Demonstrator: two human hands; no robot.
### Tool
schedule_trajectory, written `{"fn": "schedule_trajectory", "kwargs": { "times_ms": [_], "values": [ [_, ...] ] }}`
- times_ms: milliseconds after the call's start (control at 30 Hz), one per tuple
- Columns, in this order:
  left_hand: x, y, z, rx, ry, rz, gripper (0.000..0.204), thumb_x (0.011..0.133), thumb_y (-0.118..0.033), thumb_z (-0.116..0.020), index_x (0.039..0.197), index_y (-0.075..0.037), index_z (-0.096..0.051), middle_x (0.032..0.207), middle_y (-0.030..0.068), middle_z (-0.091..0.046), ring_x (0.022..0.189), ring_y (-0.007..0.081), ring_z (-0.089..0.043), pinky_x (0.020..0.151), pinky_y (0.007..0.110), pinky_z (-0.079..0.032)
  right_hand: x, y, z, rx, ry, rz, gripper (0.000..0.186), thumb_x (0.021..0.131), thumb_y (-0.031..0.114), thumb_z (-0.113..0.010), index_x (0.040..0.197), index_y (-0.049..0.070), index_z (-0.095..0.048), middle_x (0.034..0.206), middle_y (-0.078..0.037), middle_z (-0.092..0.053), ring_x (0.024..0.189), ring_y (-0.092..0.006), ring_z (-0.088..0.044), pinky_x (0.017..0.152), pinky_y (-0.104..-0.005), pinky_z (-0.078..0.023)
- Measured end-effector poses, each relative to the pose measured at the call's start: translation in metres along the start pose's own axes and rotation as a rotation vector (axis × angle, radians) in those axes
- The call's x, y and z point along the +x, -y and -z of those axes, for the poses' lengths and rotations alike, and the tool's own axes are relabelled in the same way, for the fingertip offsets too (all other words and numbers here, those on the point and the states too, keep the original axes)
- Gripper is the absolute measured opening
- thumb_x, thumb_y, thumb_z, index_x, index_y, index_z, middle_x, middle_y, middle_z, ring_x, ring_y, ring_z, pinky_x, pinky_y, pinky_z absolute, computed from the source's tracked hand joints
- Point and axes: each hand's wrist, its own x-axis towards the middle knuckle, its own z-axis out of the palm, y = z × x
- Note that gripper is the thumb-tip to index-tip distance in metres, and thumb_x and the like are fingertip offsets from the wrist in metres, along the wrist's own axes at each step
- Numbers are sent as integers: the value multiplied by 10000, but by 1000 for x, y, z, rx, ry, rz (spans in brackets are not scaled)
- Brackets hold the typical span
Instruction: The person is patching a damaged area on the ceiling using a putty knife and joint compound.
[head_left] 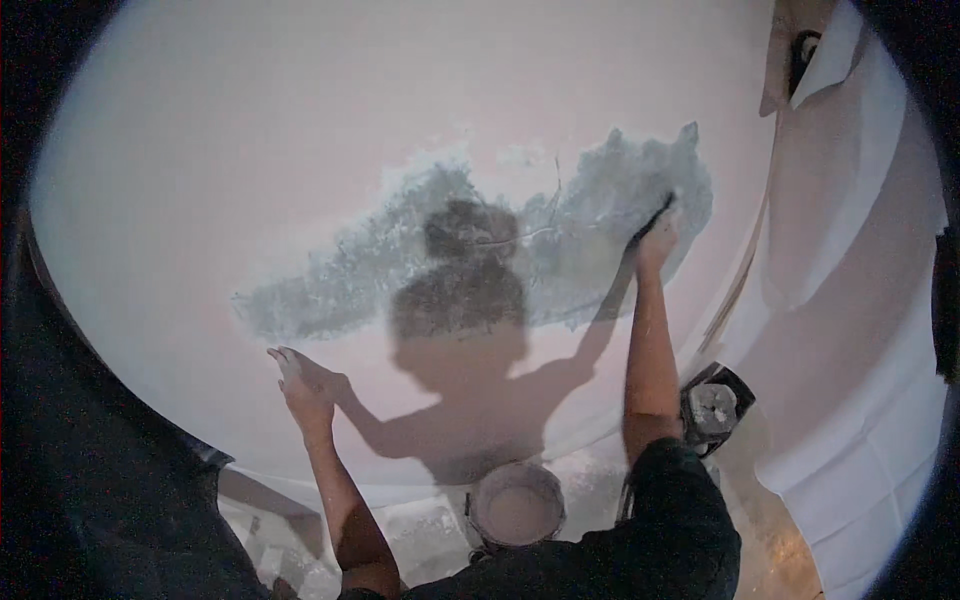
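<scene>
Grey patch (560, 250), irregular, on a pale pinkish wall (270, 180): surface looks rough and brittle, likely to crumble at its edges and along its thin cracks, with nothing to grasp. Over its right part: slim dark tool (655, 215), kind unclear, probably light and stiff, best held at its lower end; the right hand (657, 242) appears closed around it there. Across its middle: the person's shadow (460, 310), dimming the surface and hindering inspection. Just below its left end: left hand (305, 388), open, fingers extended, holding nothing; whether the palm bears on the wall cannot be told. Below its right end, farther off: pale round object (713, 405), kind unclear. Well to its right: white sheeting (860, 250), soft, hanging in folds. Well below its middle: round bucket (515, 476), pale contents, probably heavy.
</scene>
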Motion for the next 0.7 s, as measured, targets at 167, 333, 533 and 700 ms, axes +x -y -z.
{"fn": "schedule_trajectory", "kwargs": {
  "times_ms": [167,333,533,700],
  "values": [
    [3,30,-36,-96,-253,-107,719,757,-31,-578,1412,57,-294,1502,267,-199,1377,393,-257,1122,438,-248,5,-112,-3,-599,-123,383,488,1010,266,-349,1402,-25,-350,1477,-208,-309,1348,-330,-321,1106,-388,-247],
    [4,-27,-37,-183,-212,-137,721,734,29,-561,1413,37,-320,1491,274,-224,1383,373,-259,1112,440,-278,52,-202,67,-862,886,782,428,977,164,-360,1389,55,-399,1432,-119,-392,1349,-275,-318,1147,-364,-161],
    [-31,-71,-24,-172,-158,-98,773,733,7,-653,1431,-7,-324,1506,269,-196,1349,375,-337,1054,409,-357,28,-80,21,-519,14,463,473,974,293,-416,1356,15,-429,1415,-115,-419,1332,-265,-357,1130,-384,-215],
    [-51,-189,-85,-242,-101,-133,877,725,-120,-711,1464,-42,-247,1521,292,-78,1397,468,-122,1122,476,-225,97,-125,96,-836,743,880,487,902,356,-507,1299,74,-506,1394,-135,-454,1250,-296,-453,1020,-429,-365]
  ]
}}
